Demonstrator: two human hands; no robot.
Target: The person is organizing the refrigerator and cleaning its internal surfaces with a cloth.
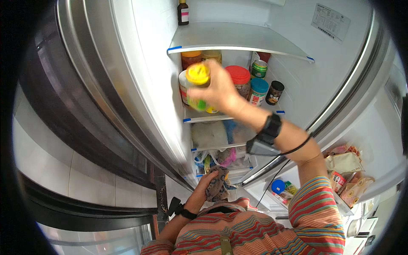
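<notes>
My right hand (218, 87) grips a jar with a yellow lid (198, 74) in front of the second refrigerator shelf; hand and jar are blurred. Behind and beside it stand a jar with a red lid (237, 75), a jar with a teal lid (258, 89), a dark jar with a black lid (274, 92), a green can (259, 69) and a jar with an orange lid (191, 58). Low in front of my body, my left hand (204, 188) holds a crumpled patterned cloth (217, 185). Both wrists wear black straps.
The upper glass shelf (236, 36) holds a dark bottle (183, 13) at its left. Lower shelves hold plastic bags (223, 157). On the right, the open door's bins carry food packages (346, 162) and a blue-lidded container (278, 186). A black cable (271, 181) hangs below my right arm.
</notes>
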